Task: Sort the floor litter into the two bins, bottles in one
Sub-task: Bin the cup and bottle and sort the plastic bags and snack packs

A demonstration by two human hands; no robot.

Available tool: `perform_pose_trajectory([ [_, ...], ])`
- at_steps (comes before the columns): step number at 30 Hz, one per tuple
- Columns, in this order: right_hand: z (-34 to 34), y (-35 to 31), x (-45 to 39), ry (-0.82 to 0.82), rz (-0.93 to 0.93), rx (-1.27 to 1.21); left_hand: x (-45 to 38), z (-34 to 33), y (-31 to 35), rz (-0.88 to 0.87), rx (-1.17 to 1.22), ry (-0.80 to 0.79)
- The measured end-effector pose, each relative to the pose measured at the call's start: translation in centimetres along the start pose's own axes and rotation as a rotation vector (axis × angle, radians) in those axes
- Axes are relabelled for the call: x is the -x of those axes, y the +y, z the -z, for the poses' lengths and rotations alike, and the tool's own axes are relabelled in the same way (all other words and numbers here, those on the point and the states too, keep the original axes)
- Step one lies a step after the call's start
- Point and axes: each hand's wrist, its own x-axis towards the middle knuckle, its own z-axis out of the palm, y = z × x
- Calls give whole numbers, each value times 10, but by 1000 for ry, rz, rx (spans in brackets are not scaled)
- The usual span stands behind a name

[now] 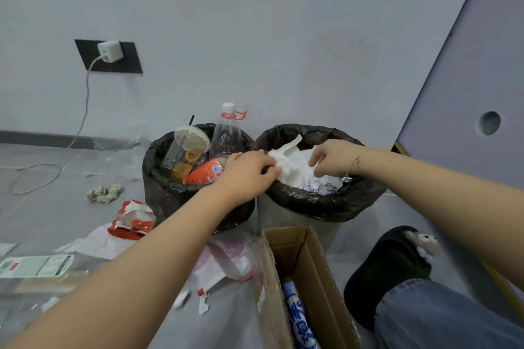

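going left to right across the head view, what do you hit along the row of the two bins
white charger on the wall → rag on the floor → left bin with bottles → left hand → white paper → right hand over the right bin

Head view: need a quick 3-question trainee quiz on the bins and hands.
1. True or false: the clear bottle stands in the left bin.
2. What fills the right bin? A) cups B) crumpled paper C) cloth
3. What does the left hand touch?

Key: 1 true. 2 B. 3 the paper at the right bin's rim; the right hand hovers over the same bin.
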Motion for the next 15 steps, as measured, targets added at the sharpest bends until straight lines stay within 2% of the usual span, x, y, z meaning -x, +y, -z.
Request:
perform_pose_trajectory([
  [3,-6,4,-2,-9,-6,41,-11,-9,13,8,-201,-195],
  [6,-11,14,-7,-11,5,73,-18,-14,19,36,-214,-208],
  [8,-14,17,-12,-17,38,68,-12,-15,17,49,-120,-68],
  [11,-13,12,-15,31,146,87,3,-15,8,76,59,366],
  [12,-14,8,-18,30,178,64,7,-16,4,111,117,451],
  [13,-15,1,-19,-13,186,33,9,-17,-1,147,155,468],
  [15,-20,-11,-25,-106,176,18,12,-20,-7,194,265,365],
])
